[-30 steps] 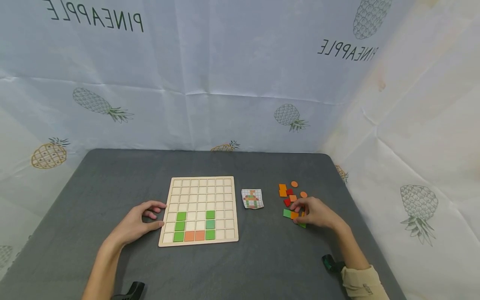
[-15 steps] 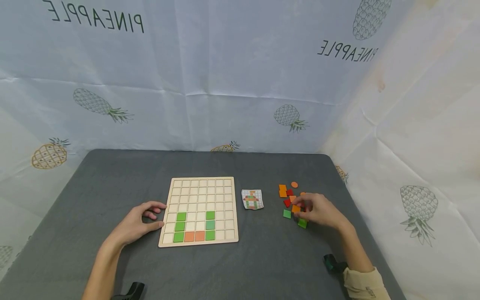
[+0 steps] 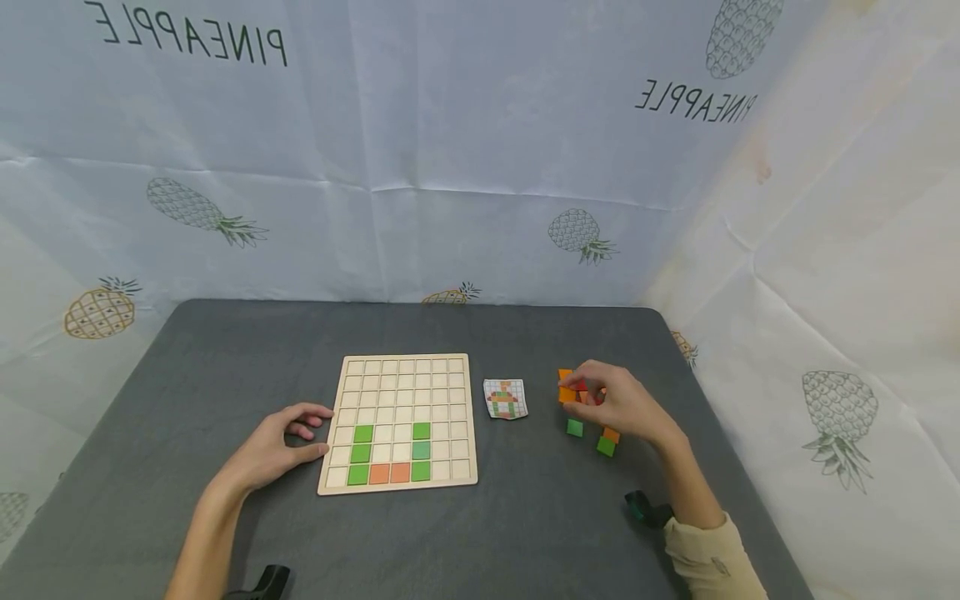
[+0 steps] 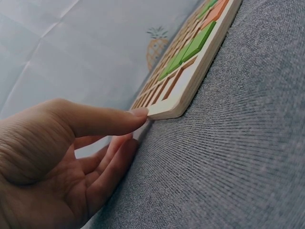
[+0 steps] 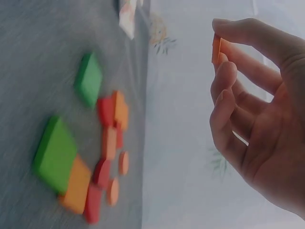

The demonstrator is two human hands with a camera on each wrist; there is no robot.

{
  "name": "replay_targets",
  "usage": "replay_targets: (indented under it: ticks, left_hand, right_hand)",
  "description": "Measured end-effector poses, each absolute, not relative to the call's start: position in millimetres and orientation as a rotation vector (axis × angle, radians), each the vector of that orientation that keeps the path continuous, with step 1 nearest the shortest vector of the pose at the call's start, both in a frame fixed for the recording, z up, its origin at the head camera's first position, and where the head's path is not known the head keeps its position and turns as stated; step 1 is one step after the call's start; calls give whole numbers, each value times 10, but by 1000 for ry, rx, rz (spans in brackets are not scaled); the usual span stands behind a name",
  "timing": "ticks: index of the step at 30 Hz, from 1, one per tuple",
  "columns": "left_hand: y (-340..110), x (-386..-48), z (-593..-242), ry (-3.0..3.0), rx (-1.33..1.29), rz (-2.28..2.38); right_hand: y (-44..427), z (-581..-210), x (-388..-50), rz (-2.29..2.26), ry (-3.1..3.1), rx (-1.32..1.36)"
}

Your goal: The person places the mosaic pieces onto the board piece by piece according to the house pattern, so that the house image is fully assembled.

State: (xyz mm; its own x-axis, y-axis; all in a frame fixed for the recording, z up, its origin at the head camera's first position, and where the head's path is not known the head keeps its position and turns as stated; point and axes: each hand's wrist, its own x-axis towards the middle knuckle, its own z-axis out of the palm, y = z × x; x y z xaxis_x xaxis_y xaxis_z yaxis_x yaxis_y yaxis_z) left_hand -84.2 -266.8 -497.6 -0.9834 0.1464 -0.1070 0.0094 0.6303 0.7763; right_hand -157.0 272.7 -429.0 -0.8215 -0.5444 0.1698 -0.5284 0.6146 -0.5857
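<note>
A wooden grid board (image 3: 397, 423) lies on the table with green and salmon square tiles in its lower rows. My left hand (image 3: 266, 446) touches the board's left edge, its thumb at the rim (image 4: 164, 112) in the left wrist view. My right hand (image 3: 618, 404) is raised over the loose pieces right of the board. Between thumb and finger it pinches a thin orange tile (image 5: 216, 49), seen edge-on in the right wrist view. Beneath lie green tiles (image 5: 55, 155), an orange tile (image 5: 76, 186) and several red pieces (image 5: 101, 172).
A small pattern card (image 3: 506, 398) lies between the board and the loose pieces. Salmon round pieces (image 5: 113, 192) lie among the others. Dark devices (image 3: 648, 510) are at both wrists. A pineapple-print cloth (image 3: 420, 125) hangs behind the grey table.
My right hand has lifted and moved away and leftward from the lower tiles, with an orange tile pinched in it. My left hand has stayed at the board's edge.
</note>
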Motion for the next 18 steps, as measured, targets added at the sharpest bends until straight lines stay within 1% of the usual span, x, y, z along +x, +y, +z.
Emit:
replay_targets:
  ticks: [6, 18]
  left_hand:
    - [-2669, -839, -4975, 2692, 130, 1279]
    - [-2675, -842, -4967, 2697, 141, 1276]
  right_hand:
    - [2507, -4226, -1638, -1049, 2739, -1028]
    - [1878, -4176, -1805, -1011, 2609, -1062]
